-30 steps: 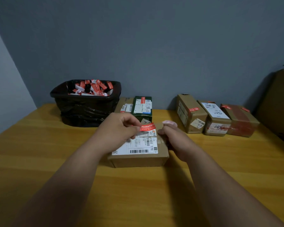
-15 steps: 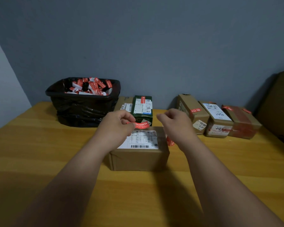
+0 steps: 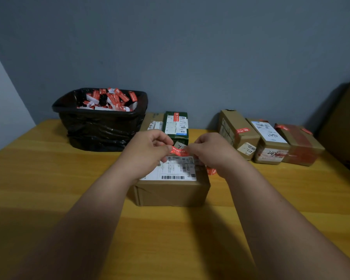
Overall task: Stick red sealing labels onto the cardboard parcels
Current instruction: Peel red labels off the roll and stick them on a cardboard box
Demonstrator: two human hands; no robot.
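Head view: we see left hand [image 3: 148, 150] and right hand [image 3: 210, 152] each pinching one end of red label [image 3: 179, 152] — stretched flat above parcel [image 3: 171, 190] on worktop [image 3: 49, 178], likely for smooth sticking down.

Red label [image 3: 179, 152], pinched between the fingertips of the left hand [image 3: 148, 152] and right hand [image 3: 212, 153]: thin, flexible paper or film with a slight sheen. Parcel [image 3: 171, 190] below the fingers: matt brown cardboard, with a smooth white paper shipping label [image 3: 170, 172] on top. Table [image 3: 49, 178]: smooth yellow wood with a visible grain and a soft gloss. Bin liner [image 3: 101, 128], beyond the left fingers: crinkled, glossy black plastic. Box [image 3: 176, 125] beyond the fingertips: dark green card.
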